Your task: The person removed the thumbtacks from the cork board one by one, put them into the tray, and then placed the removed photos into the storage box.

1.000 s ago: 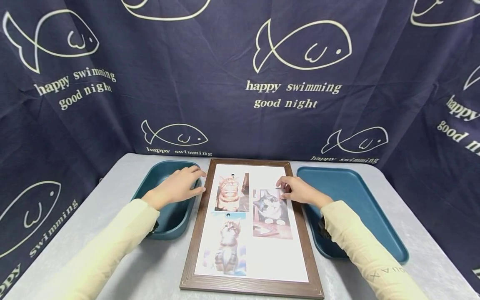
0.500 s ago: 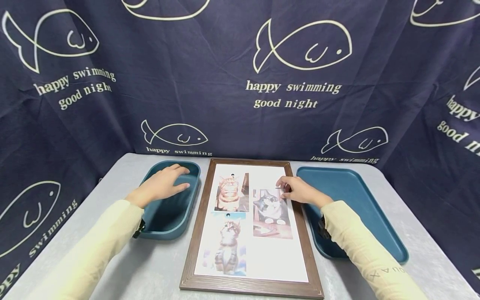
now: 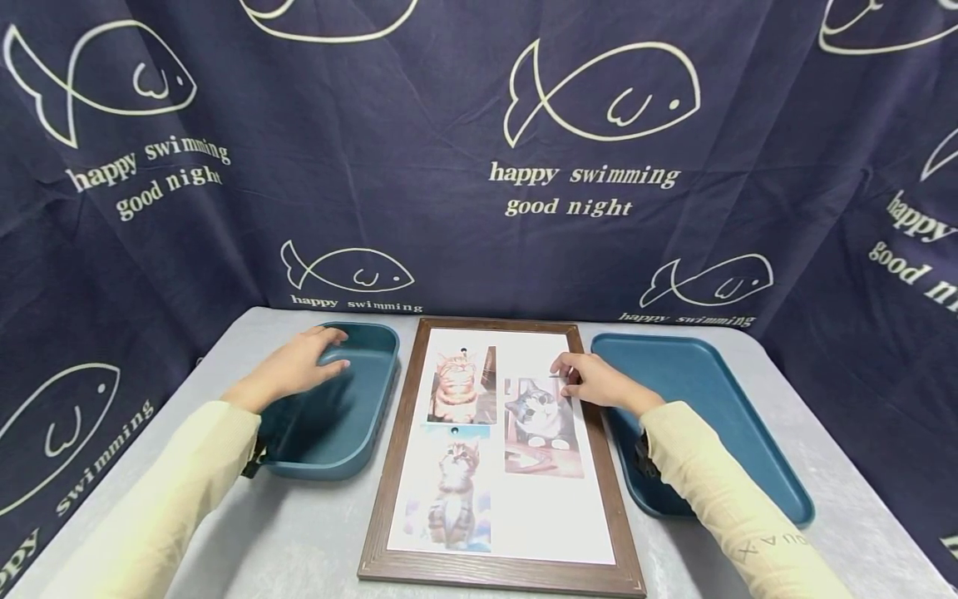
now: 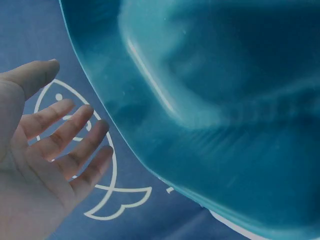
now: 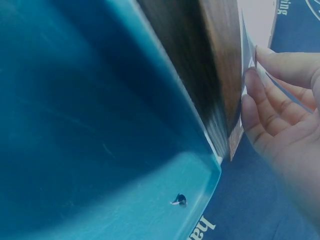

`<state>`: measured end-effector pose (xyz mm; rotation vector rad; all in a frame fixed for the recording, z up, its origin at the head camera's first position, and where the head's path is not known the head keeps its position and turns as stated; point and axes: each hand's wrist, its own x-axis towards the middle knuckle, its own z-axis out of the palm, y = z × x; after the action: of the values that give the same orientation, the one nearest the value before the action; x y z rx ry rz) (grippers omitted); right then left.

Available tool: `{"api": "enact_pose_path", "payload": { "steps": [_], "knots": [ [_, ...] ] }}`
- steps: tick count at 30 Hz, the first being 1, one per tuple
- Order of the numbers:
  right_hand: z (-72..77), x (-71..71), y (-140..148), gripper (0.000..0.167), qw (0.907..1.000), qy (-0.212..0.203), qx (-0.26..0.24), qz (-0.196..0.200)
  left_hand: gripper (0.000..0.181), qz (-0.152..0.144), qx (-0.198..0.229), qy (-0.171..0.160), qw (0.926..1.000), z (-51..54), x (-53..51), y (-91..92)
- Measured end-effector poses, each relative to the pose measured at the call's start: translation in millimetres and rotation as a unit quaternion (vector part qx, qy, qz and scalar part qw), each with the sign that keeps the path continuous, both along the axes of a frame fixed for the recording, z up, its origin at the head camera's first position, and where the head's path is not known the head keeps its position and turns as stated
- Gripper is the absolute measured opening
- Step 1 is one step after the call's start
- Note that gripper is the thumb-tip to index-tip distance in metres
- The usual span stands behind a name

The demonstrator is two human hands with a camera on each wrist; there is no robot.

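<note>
Over the left part of the deep teal bin [image 3: 335,468] hovers my left hand [image 3: 290,368], its fingers loosely spread and holding nothing; its palm [image 4: 45,160] shows bare in the left wrist view. My right hand [image 3: 597,381] pinches the top right corner of a grey-and-white cat photo [image 3: 542,433] lying on a wood-framed white board [image 3: 554,524]. In the right wrist view, the thumb and fingers hold a thin paper edge [image 5: 257,62]. Two more cat photos, an orange cat [image 3: 458,391] and a kitten [image 3: 452,495], each have a dark pushpin at the top.
A shallow teal tray [image 3: 674,366] stands right of the board, under the right forearm. The right wrist view shows a small dark pushpin [image 5: 180,200] in that tray. A navy fish-print curtain [image 3: 449,166] closes off the back and sides of the grey table [image 3: 299,532].
My left hand has moved left from beside the frame's left edge to over the bin. The right hand stays at the photo's corner.
</note>
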<state>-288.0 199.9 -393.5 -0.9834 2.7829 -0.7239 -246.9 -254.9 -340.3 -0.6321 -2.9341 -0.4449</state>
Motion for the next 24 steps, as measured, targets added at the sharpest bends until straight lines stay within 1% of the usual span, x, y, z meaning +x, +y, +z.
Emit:
{"api": "enact_pose_path", "payload": {
  "steps": [5, 11, 15, 18, 21, 24],
  "knots": [
    [-1.2, 0.0, 1, 0.025, 1.0000, 0.005, -0.005, 0.001, 0.042, 0.001, 0.025, -0.002, 0.9997, 1.8, 0.0, -11.6],
    [-1.6, 0.6, 3, 0.024, 0.9998, 0.013, -0.018, 0.001, 0.043, 0.018, 0.048, 0.000, 0.9987, 2.3, -0.4, -25.6],
    [-1.4, 0.6, 3, 0.024, 0.9995, 0.017, -0.027, 0.003, 0.042, 0.023, 0.060, 0.005, 0.9979, 0.8, -1.3, -34.4],
    [-1.1, 0.4, 3, 0.024, 0.9994, 0.014, -0.032, 0.001, 0.042, 0.037, 0.069, 0.004, 0.9969, -0.8, -1.7, -41.3],
    [-1.0, 0.5, 3, 0.025, 0.9994, 0.007, -0.034, -0.007, 0.043, 0.055, 0.075, -0.004, 0.9956, -2.7, -1.7, -48.4],
    [-1.0, 0.8, 4, 0.026, 0.9990, -0.001, -0.041, -0.016, 0.044, 0.069, 0.080, -0.027, 0.9941, -4.6, -1.2, -54.3]
  ]
}}
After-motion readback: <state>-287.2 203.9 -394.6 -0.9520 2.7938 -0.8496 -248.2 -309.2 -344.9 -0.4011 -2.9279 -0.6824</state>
